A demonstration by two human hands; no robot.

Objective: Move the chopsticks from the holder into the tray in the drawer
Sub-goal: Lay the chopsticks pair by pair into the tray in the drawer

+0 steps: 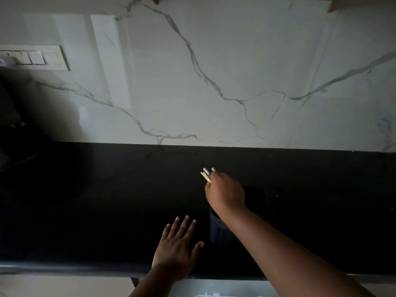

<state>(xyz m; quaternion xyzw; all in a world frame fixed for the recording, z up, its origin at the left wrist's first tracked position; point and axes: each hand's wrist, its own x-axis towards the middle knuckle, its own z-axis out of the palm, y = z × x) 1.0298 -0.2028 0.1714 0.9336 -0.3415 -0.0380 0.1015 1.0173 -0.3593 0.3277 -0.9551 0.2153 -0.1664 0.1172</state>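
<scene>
A dark, ribbed holder (220, 230) stands on the black countertop (96, 200), right of centre. My right hand (225, 194) is above its mouth, fingers closed around a bunch of pale chopsticks (206, 173) whose top ends stick out beyond my knuckles. Their lower parts are hidden by my hand and the holder. My left hand (177, 247) lies flat on the counter just left of the holder, fingers spread, holding nothing. At the bottom edge, a pale strip of the open drawer (214, 286) shows, with a white tray rim (211, 294) barely visible.
A white marble backsplash (214, 82) rises behind the counter. A switch plate (36, 57) is on the wall at the left. A dark object (10, 108) fills the far left. The counter's front edge (64, 266) runs just above the drawer.
</scene>
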